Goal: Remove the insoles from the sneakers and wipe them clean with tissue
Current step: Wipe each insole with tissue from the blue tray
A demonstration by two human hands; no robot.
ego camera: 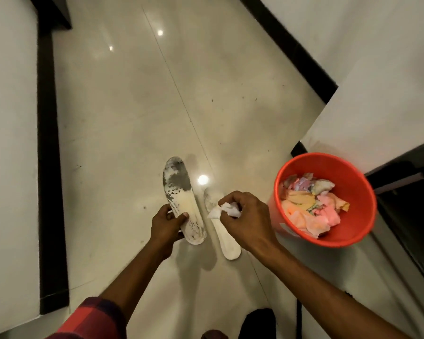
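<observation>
Left hand [165,225] grips dirty insole [181,199]; right hand [245,220] pinches tissue [227,210] (seemingly crumpled).

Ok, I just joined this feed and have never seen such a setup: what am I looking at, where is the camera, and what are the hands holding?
There is no machine here: a person works with two bare hands. The single picture comes from a camera worn on the head, looking down at the tiled floor. The left hand holds a grey-stained insole. The right hand pinches a crumpled white tissue over a second insole, which lies on the floor. To the right stands an orange bucket filled with crumpled coloured scraps. No sneakers are in view.
</observation>
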